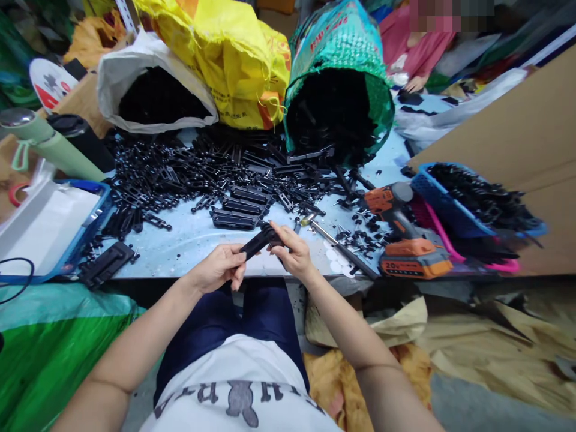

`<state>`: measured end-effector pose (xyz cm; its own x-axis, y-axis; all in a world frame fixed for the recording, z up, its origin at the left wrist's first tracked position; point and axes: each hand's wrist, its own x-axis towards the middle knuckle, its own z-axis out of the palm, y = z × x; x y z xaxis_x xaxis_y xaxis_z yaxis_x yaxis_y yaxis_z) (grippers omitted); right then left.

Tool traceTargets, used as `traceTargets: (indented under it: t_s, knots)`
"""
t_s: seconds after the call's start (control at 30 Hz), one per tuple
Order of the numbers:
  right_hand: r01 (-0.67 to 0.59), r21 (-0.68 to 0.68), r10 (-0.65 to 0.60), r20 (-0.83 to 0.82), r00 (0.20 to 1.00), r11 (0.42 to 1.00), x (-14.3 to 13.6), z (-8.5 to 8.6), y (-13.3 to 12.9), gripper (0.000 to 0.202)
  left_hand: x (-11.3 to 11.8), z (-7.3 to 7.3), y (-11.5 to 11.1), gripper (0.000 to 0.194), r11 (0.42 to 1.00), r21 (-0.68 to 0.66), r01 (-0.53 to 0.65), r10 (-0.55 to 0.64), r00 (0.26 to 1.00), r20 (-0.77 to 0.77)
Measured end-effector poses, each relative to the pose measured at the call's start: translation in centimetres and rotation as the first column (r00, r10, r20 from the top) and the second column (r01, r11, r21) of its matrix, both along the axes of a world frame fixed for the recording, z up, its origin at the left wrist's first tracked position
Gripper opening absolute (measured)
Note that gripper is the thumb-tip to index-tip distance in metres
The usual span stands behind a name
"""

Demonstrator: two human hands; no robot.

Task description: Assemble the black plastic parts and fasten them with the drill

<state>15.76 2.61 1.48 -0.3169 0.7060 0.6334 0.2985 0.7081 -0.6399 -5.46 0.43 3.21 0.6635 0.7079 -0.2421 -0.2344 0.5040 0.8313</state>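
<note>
Between my two hands, just over the table's front edge, is a black plastic part (pixel 255 242), long and narrow with a wider end. My left hand (pixel 221 264) pinches its lower left end. The fingers of my right hand (pixel 290 249) close around the wider right end and hide some of it. Several similar long black parts (pixel 240 207) lie side by side just beyond my hands. A hammer (pixel 335 243) with a dark handle rests to the right of my right hand. Behind is a wide heap of small black parts (pixel 180 168).
An orange cordless drill (pixel 400 231) stands at right, beside a blue basket (pixel 450 207) of black parts. Open green (pixel 384 114) and white (pixel 105 96) sacks hold dark pieces at the back. A green flask (pixel 58 147) leans at left. Another person's hand (pixel 416 84) is at the far right.
</note>
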Motion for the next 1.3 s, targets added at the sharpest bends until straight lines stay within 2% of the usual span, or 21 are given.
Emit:
traceTargets:
  t_s: [0.13, 0.23, 0.3, 0.4, 0.53, 0.67, 0.73, 0.8, 0.83, 0.87, 0.93, 1.0, 1.07, 1.1, 1.17, 1.23, 1.3]
  knots:
    - [-0.040, 0.050, 0.035, 0.095, 0.995, 0.998, 0.3, -0.1, 0.0, 0.055, 0.1, -0.1, -0.2, 0.050, 0.996, -0.030, 0.090, -0.091, 0.995, -0.044]
    - [-0.073, 0.126, 0.040, 0.245, 0.969, 0.989, 1.2, 0.1, -0.3, 0.069, -0.3, -0.2, -0.7, 0.045, 0.997, -0.013, 0.073, -0.073, 0.997, -0.025]
    - [-0.134, 0.197, 0.036, 0.436, 0.899, 0.971, 2.1, 0.2, -0.9, 0.065, -1.1, -0.5, -1.3, 0.041, 0.997, -0.019, 0.078, -0.080, 0.994, -0.073]
    - [-0.259, 0.266, 0.018, 0.666, 0.746, 0.928, 3.1, 0.1, -1.8, 0.053, -2.6, -1.3, -2.2, 0.038, 0.991, -0.035, 0.130, -0.135, 0.972, -0.193]
    - [-0.326, 0.283, -0.002, 0.757, 0.653, 0.902, 2.7, -1.0, -2.8, 0.048, -3.5, -2.0, -3.3, 0.038, 0.992, -0.017, 0.127, -0.126, 0.945, -0.303]
    - [-0.301, 0.197, 0.035, 0.784, 0.620, 0.933, 3.2, -2.1, -3.0, 0.041, -5.4, -1.0, -4.0, 0.039, 0.991, -0.002, 0.131, -0.120, 0.905, -0.409]
    - [-0.241, 0.140, 0.039, 0.791, 0.611, 0.960, 4.7, -2.3, -2.4, 0.039, -7.5, -0.3, -4.2, 0.040, 0.998, 0.033, 0.045, -0.023, 0.873, -0.487]
    - [-0.184, 0.121, 0.013, 0.803, 0.596, 0.975, 6.1, -2.2, -1.3, 0.040, -9.5, 0.0, -4.4, 0.041, 0.986, 0.120, -0.118, 0.166, 0.806, -0.568]
    - [-0.154, 0.122, -0.009, 0.809, 0.587, 0.980, 6.3, -2.0, -0.7, 0.042, -9.9, -0.1, -4.5, 0.041, 0.964, 0.177, -0.199, 0.266, 0.758, -0.596]
    - [-0.109, 0.126, -0.039, 0.811, 0.584, 0.986, 6.1, -1.8, -0.1, 0.046, -10.0, -0.2, -4.5, 0.040, 0.954, 0.210, -0.216, 0.300, 0.735, -0.608]
    - [0.042, 0.115, -0.115, 0.768, 0.630, 0.993, 4.3, -1.1, 0.5, 0.057, -8.6, -0.8, -4.4, 0.039, 0.958, 0.236, -0.161, 0.276, 0.737, -0.617]
    - [0.114, 0.008, -0.093, 0.638, 0.764, 0.993, 1.7, -0.4, 0.1, 0.066, -6.1, -1.1, -4.1, 0.038, 0.957, 0.281, -0.074, 0.244, 0.729, -0.639]
    - [0.026, -0.136, 0.038, 0.448, 0.893, 0.990, -0.5, 0.1, -1.0, 0.059, -3.6, -0.9, -4.0, 0.038, 0.936, 0.352, 0.013, 0.239, 0.713, -0.659]
    - [-0.030, -0.179, 0.096, 0.372, 0.923, 0.983, -1.2, 0.3, -1.6, 0.051, -2.7, -0.6, -4.1, 0.037, 0.921, 0.385, 0.065, 0.226, 0.716, -0.661]
    - [-0.033, -0.204, 0.095, 0.306, 0.947, 0.978, -1.5, 0.6, -2.6, 0.037, -1.7, 0.0, -4.1, 0.037, 0.885, 0.423, 0.193, 0.142, 0.754, -0.641]
    - [0.075, -0.184, -0.016, 0.303, 0.953, 0.980, -0.8, 0.9, -3.6, 0.033, -1.4, 0.5, -3.9, 0.039, 0.848, 0.421, 0.321, -0.014, 0.809, -0.588]
    - [0.154, -0.168, -0.099, 0.294, 0.951, 0.974, 0.3, 1.0, -4.5, 0.034, -0.9, 0.5, -3.5, 0.042, 0.831, 0.392, 0.395, -0.157, 0.842, -0.517]
